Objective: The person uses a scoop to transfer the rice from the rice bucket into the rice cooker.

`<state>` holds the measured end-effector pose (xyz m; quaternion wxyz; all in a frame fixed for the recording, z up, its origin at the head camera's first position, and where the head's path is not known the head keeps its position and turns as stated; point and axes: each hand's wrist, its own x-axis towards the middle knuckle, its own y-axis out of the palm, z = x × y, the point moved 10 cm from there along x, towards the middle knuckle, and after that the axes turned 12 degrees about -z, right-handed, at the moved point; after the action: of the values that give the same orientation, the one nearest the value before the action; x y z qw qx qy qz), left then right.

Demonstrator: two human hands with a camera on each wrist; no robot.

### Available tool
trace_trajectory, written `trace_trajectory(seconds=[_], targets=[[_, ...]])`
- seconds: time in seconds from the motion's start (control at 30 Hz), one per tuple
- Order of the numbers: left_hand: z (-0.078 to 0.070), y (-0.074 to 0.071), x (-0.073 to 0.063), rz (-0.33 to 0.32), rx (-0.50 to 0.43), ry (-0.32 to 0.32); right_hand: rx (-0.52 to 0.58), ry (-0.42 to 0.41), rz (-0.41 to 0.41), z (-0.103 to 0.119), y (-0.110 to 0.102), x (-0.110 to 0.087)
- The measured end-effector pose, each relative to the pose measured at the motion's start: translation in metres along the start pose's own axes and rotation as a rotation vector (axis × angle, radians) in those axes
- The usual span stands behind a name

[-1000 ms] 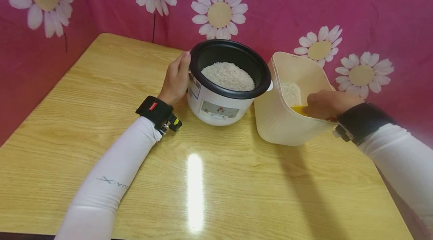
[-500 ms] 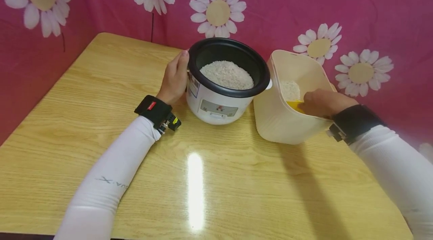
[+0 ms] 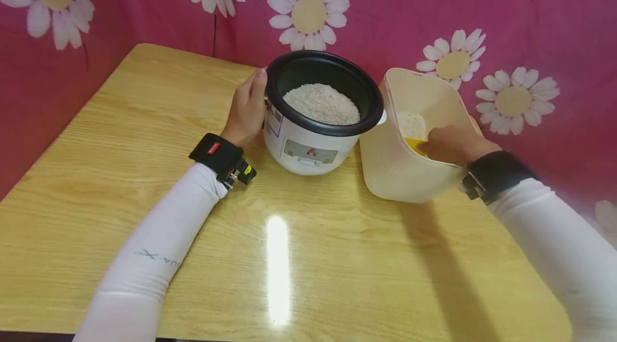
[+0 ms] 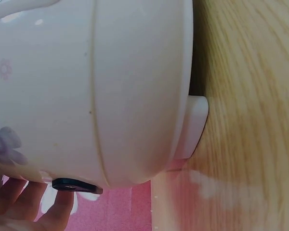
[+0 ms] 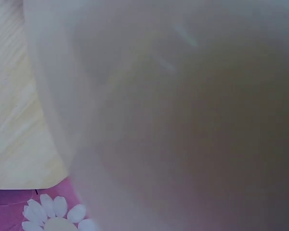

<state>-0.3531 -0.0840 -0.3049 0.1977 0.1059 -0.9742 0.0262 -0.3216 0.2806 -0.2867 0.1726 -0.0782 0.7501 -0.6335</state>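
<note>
A white rice cooker [image 3: 308, 156] with a black inner rim stands on the table, a mound of rice [image 3: 323, 104] inside it. At its left side my left hand [image 3: 245, 109] holds the cooker, thumb up near the rim; fingertips [image 4: 60, 211] show beside a dark piece on its wall in the left wrist view. My right hand [image 3: 455, 144] reaches into a cream plastic bin [image 3: 392, 176] and grips a yellow scoop [image 3: 414, 145], mostly hidden by the bin wall and the hand. More rice [image 3: 411, 124] lies within the bin. The right wrist view is blurred by a close pale surface.
The wooden table [image 3: 212, 256] bears a bright light reflection at its front. Behind it hangs a pink cloth [image 3: 385, 5] with large white flowers. The bin stands close to the cooker's right side, near a small white tab [image 3: 383, 117] on the cooker.
My right hand has shifted left inside the bin with the yellow scoop, nearer the bin's left part. My left hand keeps its hold on the cooker. The head view has tilted slightly.
</note>
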Motion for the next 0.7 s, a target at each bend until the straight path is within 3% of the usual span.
trace_trajectory(seconds=[0.4,0.7], targets=[[0.001,-0.001,0.000,-0.005,-0.007,0.006,0.074,0.099,0.099,-0.009,0.007,-0.002],[0.001,-0.002,-0.001,-0.005,-0.010,-0.009,0.116,0.127,0.120,-0.011,0.009,-0.001]])
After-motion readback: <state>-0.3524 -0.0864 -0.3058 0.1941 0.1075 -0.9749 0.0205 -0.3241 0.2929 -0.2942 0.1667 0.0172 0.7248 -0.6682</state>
